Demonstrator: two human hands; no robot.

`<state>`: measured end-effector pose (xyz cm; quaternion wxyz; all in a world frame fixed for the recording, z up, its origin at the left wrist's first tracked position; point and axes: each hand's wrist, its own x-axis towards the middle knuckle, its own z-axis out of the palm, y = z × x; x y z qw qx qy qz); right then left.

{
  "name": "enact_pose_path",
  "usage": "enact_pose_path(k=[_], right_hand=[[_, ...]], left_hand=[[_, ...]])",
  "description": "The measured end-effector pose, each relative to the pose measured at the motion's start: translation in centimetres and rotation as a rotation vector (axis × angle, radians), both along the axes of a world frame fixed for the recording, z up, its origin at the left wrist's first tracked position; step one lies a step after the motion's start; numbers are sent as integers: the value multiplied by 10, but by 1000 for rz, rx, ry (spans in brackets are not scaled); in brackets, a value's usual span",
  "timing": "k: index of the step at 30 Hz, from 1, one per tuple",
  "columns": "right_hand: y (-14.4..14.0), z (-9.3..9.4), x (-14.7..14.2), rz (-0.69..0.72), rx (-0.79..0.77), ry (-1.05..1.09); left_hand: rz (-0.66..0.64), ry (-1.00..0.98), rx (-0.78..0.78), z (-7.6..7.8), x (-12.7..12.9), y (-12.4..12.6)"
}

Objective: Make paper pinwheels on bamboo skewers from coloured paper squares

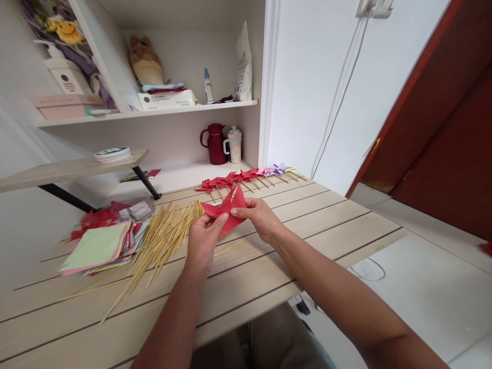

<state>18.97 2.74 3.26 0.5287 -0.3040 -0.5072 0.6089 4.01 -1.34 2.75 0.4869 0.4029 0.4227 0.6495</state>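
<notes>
A red paper pinwheel [232, 221], partly folded with its points standing up, is held above the table between both hands. My left hand [204, 238] pinches its lower left part between thumb and fingers. On the right side, my right hand [259, 216] grips it with the thumb across the front. Just left of my left hand lies a loose heap of thin wooden sticks [165, 238]. Behind my hands, a row of finished red pinwheels [230, 179] on sticks runs toward the right, ending in pink, lilac [277, 170] and yellow ones.
A stack of coloured paper squares [94, 248] lies left of the sticks, near red paper and clear plastic packaging [136, 210]. A small raised shelf [77, 166] with a black leg stands at left. Behind are a red jug [217, 144] and a cup [234, 146].
</notes>
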Motion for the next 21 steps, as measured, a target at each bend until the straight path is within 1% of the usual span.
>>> enact_pose_path(k=[5, 12, 17, 19, 21], right_hand=[[-1, 0, 0, 26, 8, -17], [-4, 1, -3, 28, 27, -1], [-1, 0, -2, -76, 76, 13], [-1, 1, 0, -120, 125, 24], [-3, 3, 3, -135, 203, 41]], left_hand=[[18, 1, 12, 0, 0, -1], [118, 6, -18, 0, 2, 0], [173, -77, -58, -1, -4, 5], [162, -127, -70, -1, -8, 6], [141, -185, -76, 0, -11, 7]])
